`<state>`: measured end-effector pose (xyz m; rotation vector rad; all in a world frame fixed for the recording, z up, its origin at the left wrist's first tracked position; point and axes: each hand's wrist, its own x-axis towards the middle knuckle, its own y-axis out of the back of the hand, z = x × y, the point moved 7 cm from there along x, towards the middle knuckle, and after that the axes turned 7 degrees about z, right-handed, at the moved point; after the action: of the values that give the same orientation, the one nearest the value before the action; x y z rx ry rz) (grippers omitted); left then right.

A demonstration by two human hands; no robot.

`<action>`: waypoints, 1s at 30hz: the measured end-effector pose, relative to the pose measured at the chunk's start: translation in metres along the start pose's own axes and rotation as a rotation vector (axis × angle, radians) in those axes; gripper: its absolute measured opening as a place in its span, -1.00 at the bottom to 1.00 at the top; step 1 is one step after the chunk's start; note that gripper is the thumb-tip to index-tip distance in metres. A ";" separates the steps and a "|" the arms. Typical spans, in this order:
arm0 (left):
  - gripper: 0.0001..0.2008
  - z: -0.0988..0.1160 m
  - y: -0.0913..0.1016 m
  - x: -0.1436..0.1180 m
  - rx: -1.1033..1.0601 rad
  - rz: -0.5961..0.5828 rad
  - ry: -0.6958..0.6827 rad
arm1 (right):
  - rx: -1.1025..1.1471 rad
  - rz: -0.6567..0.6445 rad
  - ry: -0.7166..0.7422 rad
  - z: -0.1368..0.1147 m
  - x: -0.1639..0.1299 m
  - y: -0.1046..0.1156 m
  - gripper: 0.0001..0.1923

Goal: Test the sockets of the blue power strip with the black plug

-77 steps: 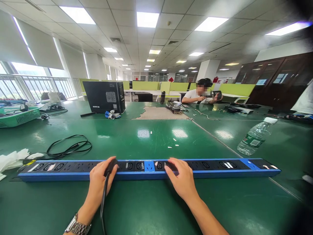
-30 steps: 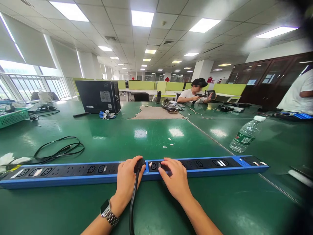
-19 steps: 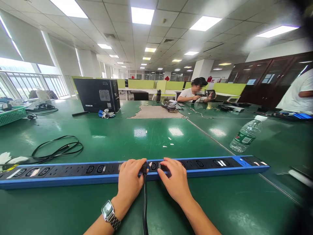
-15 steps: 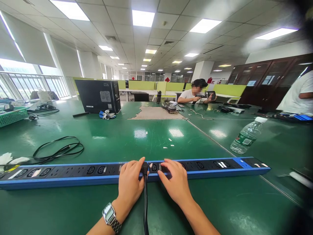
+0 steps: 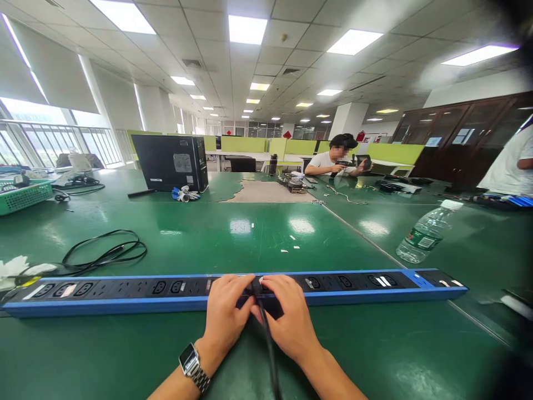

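Observation:
A long blue-edged power strip with black sockets lies across the table in front of me. Near its middle, a black plug with its thick black cable sits between my hands, mostly covered by fingers. My left hand, with a watch on the wrist, is closed about the plug's left side, thumb below and fingers over the strip. From the right, my right hand closes round the same plug. The cable runs down toward me. How deep the plug sits in the socket is hidden.
A coiled black cable lies behind the strip's left end. A tilted water bottle is at right. Farther back are a black computer case, gloves, a green basket and a seated person.
My right hand has moved left from the neighbouring sockets onto the plug. The cable now slants right toward me. My left hand stays at the plug, and the view has shifted slightly.

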<state>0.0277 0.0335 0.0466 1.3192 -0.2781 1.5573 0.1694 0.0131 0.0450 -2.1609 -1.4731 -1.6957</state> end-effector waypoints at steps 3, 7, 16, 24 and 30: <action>-0.67 0.017 -0.001 0.000 -0.050 -0.020 -0.107 | -0.008 0.018 -0.008 -0.004 0.001 0.003 -0.73; -0.58 0.028 -0.005 0.000 -0.112 -0.051 -0.140 | 0.020 0.020 -0.092 0.012 0.002 0.008 -0.77; -0.62 0.014 0.001 -0.001 -0.100 -0.034 -0.077 | -0.074 0.317 -0.410 0.084 0.005 0.061 -0.66; -0.68 0.013 0.001 0.000 -0.111 -0.034 -0.036 | -0.151 0.197 -0.449 0.087 0.002 0.047 -0.57; -0.71 0.014 0.001 -0.001 -0.115 -0.036 -0.035 | -0.196 0.140 -0.390 0.088 0.005 0.043 -0.49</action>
<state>0.0347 0.0227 0.0518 1.2557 -0.3591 1.4678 0.2628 0.0392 0.0346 -2.7525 -1.2218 -1.4895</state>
